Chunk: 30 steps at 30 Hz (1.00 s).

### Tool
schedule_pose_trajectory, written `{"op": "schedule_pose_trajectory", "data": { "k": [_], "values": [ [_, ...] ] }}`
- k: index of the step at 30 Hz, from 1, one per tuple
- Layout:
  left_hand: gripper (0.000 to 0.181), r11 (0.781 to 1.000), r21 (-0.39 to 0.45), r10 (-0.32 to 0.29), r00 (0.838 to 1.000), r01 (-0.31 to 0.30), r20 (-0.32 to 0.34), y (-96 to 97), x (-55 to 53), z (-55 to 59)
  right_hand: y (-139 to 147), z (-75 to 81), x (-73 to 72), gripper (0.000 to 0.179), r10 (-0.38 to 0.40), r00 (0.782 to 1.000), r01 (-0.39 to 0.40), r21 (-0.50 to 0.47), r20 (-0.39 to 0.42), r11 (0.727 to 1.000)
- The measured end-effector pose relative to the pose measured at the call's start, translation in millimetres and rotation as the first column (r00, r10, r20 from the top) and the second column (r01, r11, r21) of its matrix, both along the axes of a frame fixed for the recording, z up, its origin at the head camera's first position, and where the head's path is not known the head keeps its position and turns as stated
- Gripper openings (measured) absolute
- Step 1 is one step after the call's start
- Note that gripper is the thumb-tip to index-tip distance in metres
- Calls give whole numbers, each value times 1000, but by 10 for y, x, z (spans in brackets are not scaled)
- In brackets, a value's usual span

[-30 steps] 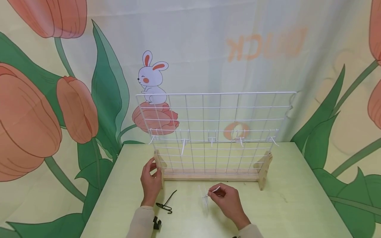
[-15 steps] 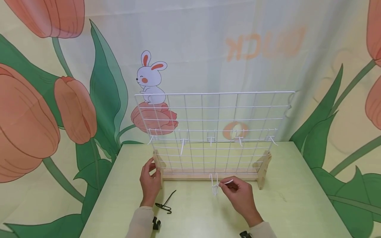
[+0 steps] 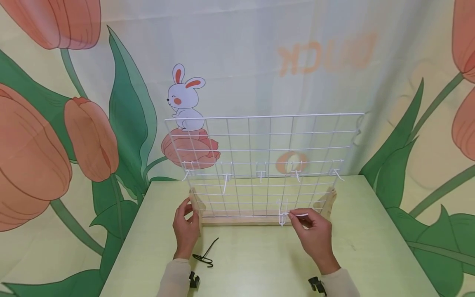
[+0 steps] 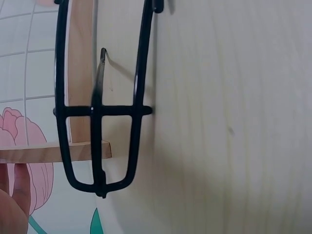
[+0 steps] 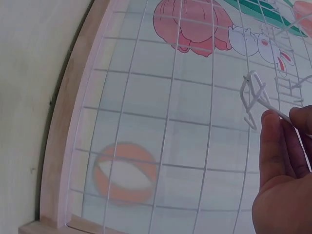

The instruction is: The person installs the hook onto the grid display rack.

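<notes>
A white wire grid panel (image 3: 259, 117) stands upright in a wooden base. My left hand (image 3: 185, 231) grips the base's left end piece (image 3: 196, 203) between thumb and fingers; in the left wrist view only some fingers (image 4: 20, 187) show beside the wood (image 4: 58, 153). By its straight prong, my right hand (image 3: 316, 237) pinches a white wire display hook (image 3: 283, 218). The hook's looped back overlaps the lower right part of the grid in the head view. In the right wrist view, the hook (image 5: 253, 95) points away from the fingertips (image 5: 271, 119), towards the mesh.
Several white hooks, one of them long (image 3: 226, 183), hang in a row across the grid. A black wire hook (image 3: 203, 259) lies on the table (image 3: 241, 264) beside my left forearm. Behind stands a curtain (image 3: 237, 49) printed with tulips and a rabbit.
My right hand has carried the white hook from low over the table up and to the right, to the grid's lower right part. The left hand has kept its grip on the base.
</notes>
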State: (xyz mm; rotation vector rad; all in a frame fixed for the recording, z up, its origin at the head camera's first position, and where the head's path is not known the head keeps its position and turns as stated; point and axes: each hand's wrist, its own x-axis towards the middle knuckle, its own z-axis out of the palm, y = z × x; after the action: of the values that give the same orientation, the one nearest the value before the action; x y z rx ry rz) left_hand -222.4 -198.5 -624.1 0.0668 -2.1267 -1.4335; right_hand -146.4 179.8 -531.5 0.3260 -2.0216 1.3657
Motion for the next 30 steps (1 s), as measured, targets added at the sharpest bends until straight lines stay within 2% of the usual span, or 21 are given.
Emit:
{"op": "schedule_pose_trajectory", "data": {
  "k": [8,13,21,26,30],
  "values": [
    [51,1000,-3,18,1000,-18,-1,3,9,2,153,55,-42,18,-28,998,30,38,-61,999],
    [52,1000,-5,15,1000,-15,2,11,5,5,234,49,-95,20,-72,993,76,44,-91,996],
    [52,1000,-11,9,1000,-9,10,0,-10,-7,327,42,-209,23,-158,952,174,40,-263,984],
    [52,1000,0,-3,1000,3,-7,-1,-17,1,391,50,-267,25,-225,944,236,18,-241,972],
    [51,1000,-10,3,1000,-3,1,-2,-8,2,419,35,-308,24,-247,940,255,1,-233,967]
  ]
}}
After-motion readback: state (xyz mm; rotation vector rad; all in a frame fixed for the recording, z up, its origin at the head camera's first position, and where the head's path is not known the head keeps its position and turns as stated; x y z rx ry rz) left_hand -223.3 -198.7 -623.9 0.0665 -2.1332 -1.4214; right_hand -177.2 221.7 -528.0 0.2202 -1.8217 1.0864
